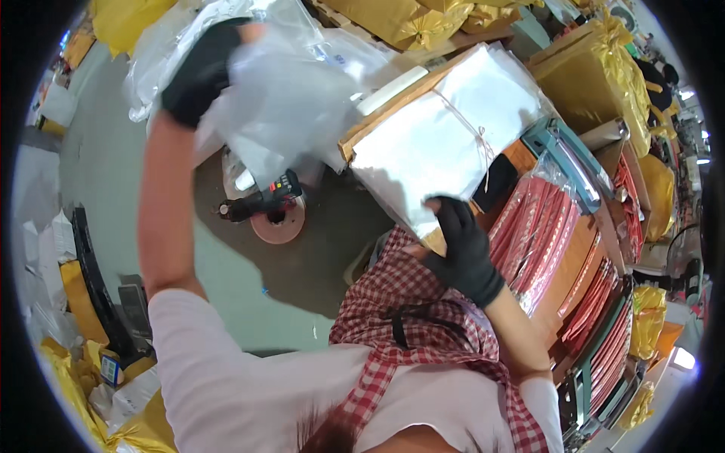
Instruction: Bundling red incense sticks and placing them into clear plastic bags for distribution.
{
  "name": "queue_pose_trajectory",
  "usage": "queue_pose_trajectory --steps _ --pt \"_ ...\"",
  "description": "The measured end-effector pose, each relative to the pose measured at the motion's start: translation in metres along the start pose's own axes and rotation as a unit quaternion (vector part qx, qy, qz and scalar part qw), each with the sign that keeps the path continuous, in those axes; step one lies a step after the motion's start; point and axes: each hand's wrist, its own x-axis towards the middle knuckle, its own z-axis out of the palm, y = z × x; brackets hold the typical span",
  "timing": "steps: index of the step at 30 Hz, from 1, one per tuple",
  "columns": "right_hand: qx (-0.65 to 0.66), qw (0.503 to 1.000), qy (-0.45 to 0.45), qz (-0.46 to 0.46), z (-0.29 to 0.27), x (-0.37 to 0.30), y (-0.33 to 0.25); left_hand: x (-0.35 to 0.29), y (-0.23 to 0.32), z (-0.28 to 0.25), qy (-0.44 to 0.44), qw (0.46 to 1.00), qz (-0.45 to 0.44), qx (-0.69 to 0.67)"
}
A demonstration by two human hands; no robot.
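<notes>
My left hand [202, 75], in a black glove with bare fingertips, is raised at the upper left. Its fingers are closed on a thin clear plastic bag [291, 94], which hangs blurred to the right of the hand. A white wrapped bundle [445, 136], tied with thin string in a bow, lies tilted in front of me with brown board along its far left edge. My right hand [464, 253], also in a black glove, grips the bundle's near corner, its index finger on top and the thumb lower at the edge.
A black power tool [264, 198] and a pinkish tape roll [278, 223] are beyond the floor's shadow. Plastic-wrapped red strips [536, 226] and a teal metal device [566, 162] lie on the brown table to the right. Yellow bags [596, 83] stand at the back.
</notes>
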Motion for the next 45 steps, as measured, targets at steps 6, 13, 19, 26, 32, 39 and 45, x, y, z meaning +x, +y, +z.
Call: queue_pose_trajectory --steps 6,13,19,26,32,39,45 --pt "0.322 0.938 -0.13 0.007 0.056 0.086 -0.075 -0.156 0.148 0.005 0.211 0.931 -0.265 -0.135" --pt "0.584 0.808 0.06 0.047 0.189 0.053 -0.096 -0.35 0.234 0.045 0.44 0.593 -0.252 -0.625" --pt "0.528 0.823 -0.19 -0.089 0.148 0.003 -0.109 -0.312 0.269 0.078 0.422 0.832 -0.359 0.022" --pt "0.787 0.578 -0.137 0.167 0.085 -0.047 -0.091 -0.202 0.169 0.074 0.255 0.893 -0.348 -0.129" --pt "0.671 0.648 0.189 0.306 0.038 -0.027 -0.039 -0.096 0.338 0.238 0.212 0.971 -0.108 0.003" --pt "0.452 0.827 0.252 0.219 0.014 -0.049 -0.017 -0.104 0.351 0.261 0.105 0.967 -0.196 0.12" --pt "0.557 0.759 0.186 0.281 0.002 -0.044 -0.02 -0.137 0.319 0.255 0.077 0.983 -0.163 0.022"
